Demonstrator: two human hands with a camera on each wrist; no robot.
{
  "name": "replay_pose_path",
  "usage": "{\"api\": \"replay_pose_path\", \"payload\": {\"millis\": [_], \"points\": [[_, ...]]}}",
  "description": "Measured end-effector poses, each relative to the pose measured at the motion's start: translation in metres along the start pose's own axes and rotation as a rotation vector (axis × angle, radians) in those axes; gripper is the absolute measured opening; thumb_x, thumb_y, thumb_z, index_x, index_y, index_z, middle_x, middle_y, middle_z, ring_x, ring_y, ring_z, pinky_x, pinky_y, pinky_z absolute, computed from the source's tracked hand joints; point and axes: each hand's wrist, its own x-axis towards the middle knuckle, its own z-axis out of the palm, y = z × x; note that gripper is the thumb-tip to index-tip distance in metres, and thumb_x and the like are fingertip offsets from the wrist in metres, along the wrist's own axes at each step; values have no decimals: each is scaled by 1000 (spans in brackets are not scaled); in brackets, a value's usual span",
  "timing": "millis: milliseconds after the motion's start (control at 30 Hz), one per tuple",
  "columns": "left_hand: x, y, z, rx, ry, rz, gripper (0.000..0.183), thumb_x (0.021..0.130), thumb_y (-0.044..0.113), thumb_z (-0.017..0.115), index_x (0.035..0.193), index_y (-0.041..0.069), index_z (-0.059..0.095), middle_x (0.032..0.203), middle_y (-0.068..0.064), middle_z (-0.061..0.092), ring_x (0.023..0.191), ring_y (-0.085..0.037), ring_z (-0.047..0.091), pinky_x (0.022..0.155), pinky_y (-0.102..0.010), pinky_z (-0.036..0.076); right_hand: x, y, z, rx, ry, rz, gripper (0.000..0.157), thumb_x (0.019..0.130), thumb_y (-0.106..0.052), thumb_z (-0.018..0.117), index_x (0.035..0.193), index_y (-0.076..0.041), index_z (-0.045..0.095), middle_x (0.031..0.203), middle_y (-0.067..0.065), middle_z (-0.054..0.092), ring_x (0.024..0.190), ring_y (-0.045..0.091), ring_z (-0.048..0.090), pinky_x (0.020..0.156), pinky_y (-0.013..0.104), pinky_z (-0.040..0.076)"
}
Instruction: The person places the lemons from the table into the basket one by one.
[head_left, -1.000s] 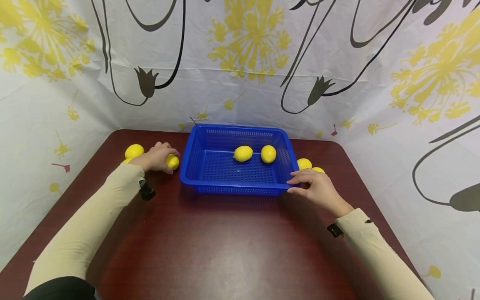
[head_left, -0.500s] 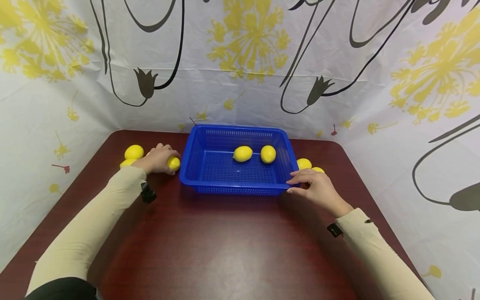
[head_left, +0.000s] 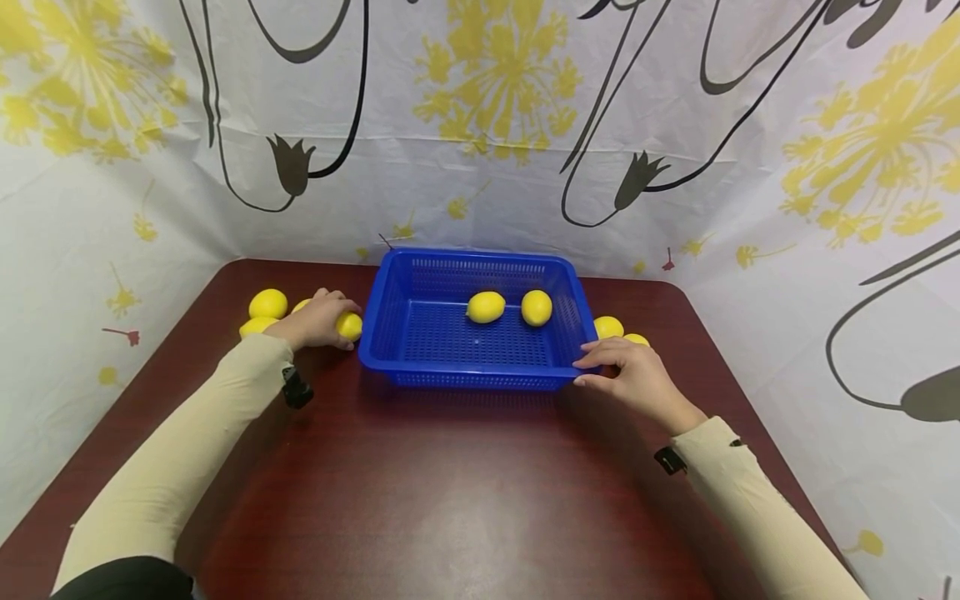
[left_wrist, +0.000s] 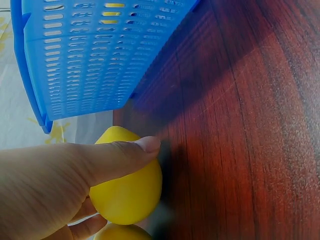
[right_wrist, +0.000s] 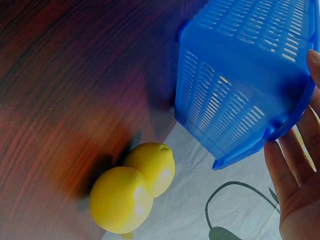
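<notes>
My left hand [head_left: 318, 321] grips a yellow lemon [head_left: 348, 326] just left of the blue plastic basket [head_left: 476, 372]. In the left wrist view the thumb lies across that lemon [left_wrist: 130, 200], low over the tabletop, with the basket's perforated side [left_wrist: 95, 60] beyond it. Two lemons lie inside the basket: one [head_left: 486, 307] near the middle, another [head_left: 536, 308] toward the right. At the basket's near right corner, my right hand [head_left: 633, 371] holds the rim between thumb and fingers; the right wrist view has its fingers [right_wrist: 282, 170] against the rim's outer side.
Left of my left hand sit three more lemons [head_left: 268, 303], one partly hidden behind the hand. Two lemons [right_wrist: 122, 200] lie touching, right of the basket. A dark red wooden table [head_left: 450, 483] bears everything, with a patterned white cloth [head_left: 480, 192] around its back and sides.
The left hand has shifted slightly right with its lemon, closer to the basket. A lemon behind that hand has come into sight. My right hand and the basket have stayed put.
</notes>
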Motion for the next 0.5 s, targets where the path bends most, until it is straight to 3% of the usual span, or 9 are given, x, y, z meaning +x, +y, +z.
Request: {"api": "replay_pose_path", "payload": {"millis": [500], "points": [[-2,2,-3,9,-23,6,64,75,20,84,131,-2,60,128,-26,59,109,-41,49,93,-52,47,0,0,1,0,6,-1,22,72,-20,88,92,-19,81,106,7,77,106,22,70,90,44,55]]}}
